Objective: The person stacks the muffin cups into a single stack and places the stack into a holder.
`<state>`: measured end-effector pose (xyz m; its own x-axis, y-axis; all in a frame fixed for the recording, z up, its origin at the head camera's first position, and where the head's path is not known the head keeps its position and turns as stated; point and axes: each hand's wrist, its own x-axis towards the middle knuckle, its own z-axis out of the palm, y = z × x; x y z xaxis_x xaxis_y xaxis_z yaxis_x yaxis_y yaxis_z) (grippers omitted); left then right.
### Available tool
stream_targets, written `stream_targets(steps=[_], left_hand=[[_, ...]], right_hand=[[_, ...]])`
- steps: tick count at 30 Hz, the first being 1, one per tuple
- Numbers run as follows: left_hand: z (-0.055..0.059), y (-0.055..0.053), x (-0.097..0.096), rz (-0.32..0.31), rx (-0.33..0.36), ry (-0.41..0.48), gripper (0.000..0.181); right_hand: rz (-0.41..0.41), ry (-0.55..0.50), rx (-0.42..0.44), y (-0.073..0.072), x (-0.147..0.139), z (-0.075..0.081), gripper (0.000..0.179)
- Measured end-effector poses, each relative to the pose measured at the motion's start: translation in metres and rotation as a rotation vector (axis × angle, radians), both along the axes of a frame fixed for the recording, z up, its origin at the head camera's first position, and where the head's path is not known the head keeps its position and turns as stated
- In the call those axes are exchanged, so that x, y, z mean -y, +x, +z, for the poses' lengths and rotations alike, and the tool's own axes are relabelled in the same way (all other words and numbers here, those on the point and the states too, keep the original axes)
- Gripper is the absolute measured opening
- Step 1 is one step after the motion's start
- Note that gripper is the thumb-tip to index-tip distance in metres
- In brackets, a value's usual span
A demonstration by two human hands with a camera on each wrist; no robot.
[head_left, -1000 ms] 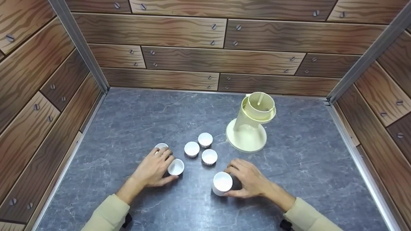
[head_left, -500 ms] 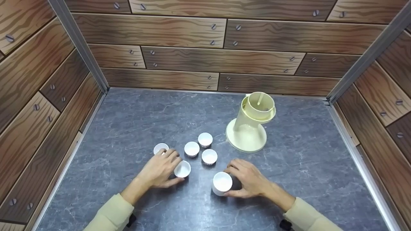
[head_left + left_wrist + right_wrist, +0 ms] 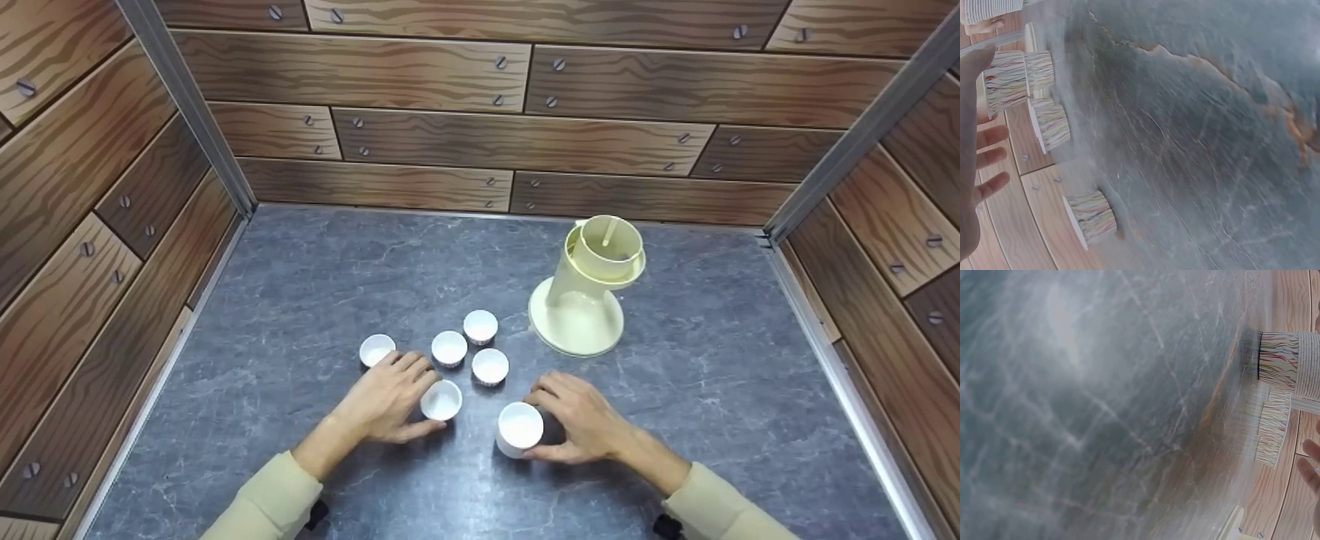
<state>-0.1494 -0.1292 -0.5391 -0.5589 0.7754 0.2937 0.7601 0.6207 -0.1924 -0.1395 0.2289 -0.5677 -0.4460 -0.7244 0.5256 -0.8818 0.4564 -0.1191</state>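
Observation:
My left hand (image 3: 390, 397) holds a white paper baking cup (image 3: 441, 400) between thumb and fingers. Wavy coloured streaks mark its side (image 3: 1006, 83) in the left wrist view. To its right, my right hand (image 3: 581, 420) grips a nested stack of baking cups (image 3: 519, 430); several pleated rims (image 3: 1309, 365) show in the right wrist view. Three single baking cups stand grouped beyond the hands: one at the back (image 3: 480, 327), one at the left (image 3: 448, 349), one in front (image 3: 490, 367). Another baking cup (image 3: 376, 350) sits just past my left fingers.
A pale yellow stand (image 3: 576, 322) with a round base and an open cylinder (image 3: 611, 247) on top rises at the back right. Wood-print walls (image 3: 420, 135) enclose the dark marbled table (image 3: 337, 262) at the back and both sides.
My left hand has moved right and slightly nearer, bringing its baking cup closer to the stack. The cup at the far left is now more exposed. My right hand stays put.

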Motion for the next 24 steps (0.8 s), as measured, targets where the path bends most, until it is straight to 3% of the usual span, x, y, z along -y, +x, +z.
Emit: stream_targets(steps=[8, 17, 24], left_hand=[[0.001, 0.0, -0.009, -0.018, 0.037, 0.058, 0.063], [0.007, -0.001, -0.024, -0.056, 0.037, 0.122, 0.061], [0.011, 0.001, -0.032, -0.075, 0.014, 0.116, 0.063]], right_hand=[[-0.003, 0.008, 0.005, 0.0, -0.001, 0.0, 0.061], [-0.002, -0.013, -0.008, 0.0, -0.001, 0.0, 0.061], [0.003, -0.011, -0.012, 0.0, -0.001, -0.001, 0.06]])
